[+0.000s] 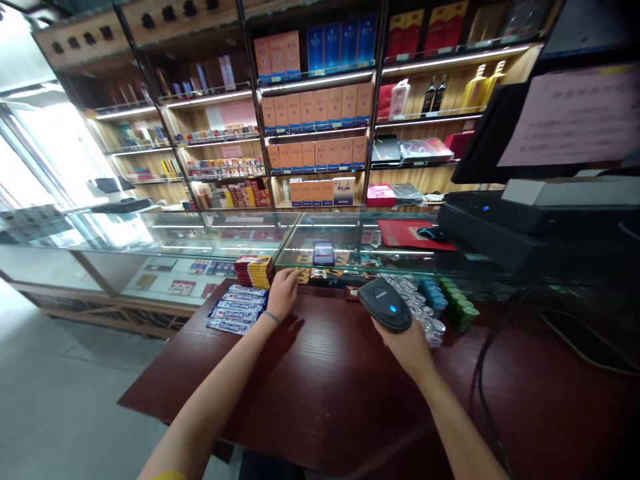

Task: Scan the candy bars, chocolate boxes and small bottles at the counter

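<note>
My left hand (284, 291) is just right of a stack of red and yellow packets (255, 271), its fingers partly extended and no held thing visible in them. Whether it touches the stack I cannot tell. Several blue and white packets (237, 309) lie in a row left of my wrist. My right hand (407, 347) is closed around the handle of a black barcode scanner (385, 305) with a lit blue light, raised above the table. Behind the scanner, a small dark red packet (352, 293) shows partly. Silvery cans (434, 331) are close to the right hand.
Blue cans (433, 295) and green cans (460, 307) stand on the dark red table (320, 380). A glass counter (300, 230) borders its far side, bearing a phone (324, 253) and a mouse (433, 234) on a red mat. A monitor (480, 140) and cable (481, 380) are at right.
</note>
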